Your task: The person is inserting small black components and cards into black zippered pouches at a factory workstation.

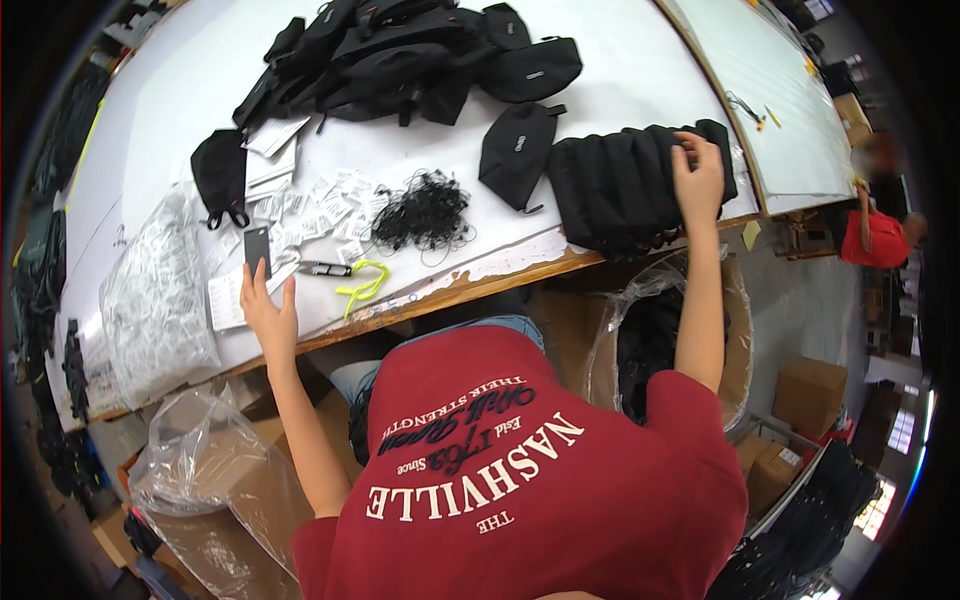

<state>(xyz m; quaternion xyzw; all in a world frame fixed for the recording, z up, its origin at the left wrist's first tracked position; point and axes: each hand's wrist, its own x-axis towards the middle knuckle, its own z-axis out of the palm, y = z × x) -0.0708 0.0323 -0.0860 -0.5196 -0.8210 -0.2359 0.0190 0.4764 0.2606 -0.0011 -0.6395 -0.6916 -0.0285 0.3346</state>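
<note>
My left hand (268, 315) lies at the table's near edge with fingers apart, holding nothing. Its fingertips reach the lower end of a dark, flat, phone-like rectangle (257, 251). To its right are a small black-and-silver tool (325, 269), perhaps a cutter, and a bright yellow cord (366, 288). My right hand (699, 178) is over the right end of a packed row of black pouches (615, 180). Its fingers are bent but apart from the thumb; whether they touch the fabric is unclear. Beside the row lies a single flat black pouch (517, 155).
A pile of black bags (400, 60) covers the table's far middle. White tags (325, 210) and tangled black cords (425, 212) lie nearer. A clear plastic bag of tags (155, 300) stands left. Plastic-lined boxes (735, 320) stand below the edge. A person in red (877, 238) is far right.
</note>
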